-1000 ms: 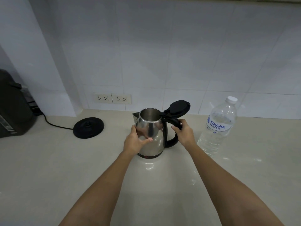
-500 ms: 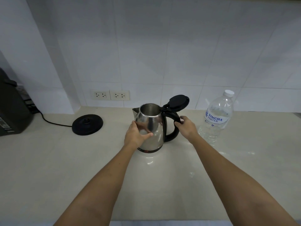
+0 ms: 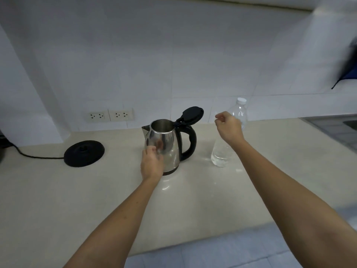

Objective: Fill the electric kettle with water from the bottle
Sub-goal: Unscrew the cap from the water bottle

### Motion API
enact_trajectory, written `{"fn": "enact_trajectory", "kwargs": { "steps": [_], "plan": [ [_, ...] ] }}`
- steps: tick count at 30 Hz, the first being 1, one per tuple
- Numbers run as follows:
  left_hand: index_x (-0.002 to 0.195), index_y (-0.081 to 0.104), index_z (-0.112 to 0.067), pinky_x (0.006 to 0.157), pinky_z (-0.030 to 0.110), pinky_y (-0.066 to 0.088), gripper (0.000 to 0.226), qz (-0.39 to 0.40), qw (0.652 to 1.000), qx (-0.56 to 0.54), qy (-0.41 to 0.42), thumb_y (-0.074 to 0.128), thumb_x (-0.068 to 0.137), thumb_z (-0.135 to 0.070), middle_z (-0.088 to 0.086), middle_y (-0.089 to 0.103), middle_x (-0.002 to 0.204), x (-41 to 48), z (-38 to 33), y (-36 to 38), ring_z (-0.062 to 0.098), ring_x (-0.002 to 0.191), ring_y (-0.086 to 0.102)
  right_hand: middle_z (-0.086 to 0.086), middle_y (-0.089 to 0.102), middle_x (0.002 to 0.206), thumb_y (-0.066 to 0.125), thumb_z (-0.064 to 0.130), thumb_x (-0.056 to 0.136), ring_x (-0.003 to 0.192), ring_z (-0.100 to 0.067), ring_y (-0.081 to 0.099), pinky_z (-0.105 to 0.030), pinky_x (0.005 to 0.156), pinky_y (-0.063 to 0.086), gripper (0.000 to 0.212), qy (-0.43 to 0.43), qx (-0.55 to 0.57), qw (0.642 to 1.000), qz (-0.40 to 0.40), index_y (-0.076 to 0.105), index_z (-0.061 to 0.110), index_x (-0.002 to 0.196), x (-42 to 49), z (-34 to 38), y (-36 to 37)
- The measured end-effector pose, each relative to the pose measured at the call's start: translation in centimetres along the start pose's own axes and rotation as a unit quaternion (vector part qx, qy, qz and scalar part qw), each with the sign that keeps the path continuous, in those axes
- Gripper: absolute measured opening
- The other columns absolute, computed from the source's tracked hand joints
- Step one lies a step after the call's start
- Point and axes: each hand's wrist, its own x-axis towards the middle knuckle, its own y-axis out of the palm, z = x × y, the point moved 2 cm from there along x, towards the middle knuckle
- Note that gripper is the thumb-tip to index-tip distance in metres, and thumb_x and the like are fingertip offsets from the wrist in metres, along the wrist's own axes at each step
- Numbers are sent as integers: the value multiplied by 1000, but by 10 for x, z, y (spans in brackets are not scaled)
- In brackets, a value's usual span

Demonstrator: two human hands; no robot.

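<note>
Both hands' fingers loose — seemingly empty.

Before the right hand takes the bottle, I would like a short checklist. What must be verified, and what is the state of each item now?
1. Kettle lid is open: ok, it stands raised behind the mouth.
2. Kettle stands upright on the counter: ok.
3. Left hand steadies the kettle: cannot tell, it is at the steel body but contact is unclear.
4. Right hand is free to grasp: ok, it holds nothing and is in front of the bottle.
5. Bottle cap is removed: not ok, the white cap is on.
6. Kettle is off its base: ok, the base lies apart to the left.
</note>
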Motion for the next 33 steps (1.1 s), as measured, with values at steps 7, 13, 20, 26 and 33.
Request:
{"fn": "enact_trajectory", "kwargs": {
  "steps": [7,13,20,26,33],
  "plan": [
    [116,57,-9,85,34,51,24,113,989,-42,83,55,93,-8,1,56,110,-24,-33,29,21,98,60,-6,69,102,44,13,90,96,-25,63,-35,82,52,30,-28,-31,995,-87,64,16,112,4,8,-48],
    [118,58,-16,91,31,51,28,180,973,-65,128,56,91,-12,-6,60,106,-27,-71,59,14,100,61,-1,66,112,44,12,89,104,-23,59,-36,81,49,31,-80,-115,981,-132,61,16,114,15,8,-77],
    [142,40,-13,104,30,39,58,223,965,-22,140,64,90,-21,2,48,141,-22,-117,108,19,130,47,-7,48,136,48,17,93,127,-25,42,-40,87,44,39,-111,-215,967,-84,51,15,132,48,-9,-90],
    [155,6,-16,113,37,32,101,253,964,11,76,72,82,-39,4,22,158,-11,-139,155,22,143,30,-9,45,136,46,34,97,122,-27,48,-40,89,44,47,-132,-251,959,-1,41,21,141,79,-18,-88],
    [149,19,-27,102,44,44,104,188,980,-58,38,80,68,-46,-5,42,145,-8,-152,202,20,131,46,-11,57,112,52,42,93,98,-30,59,-38,81,49,41,-193,-219,956,27,59,9,117,109,-35,-81]
  ]
}}
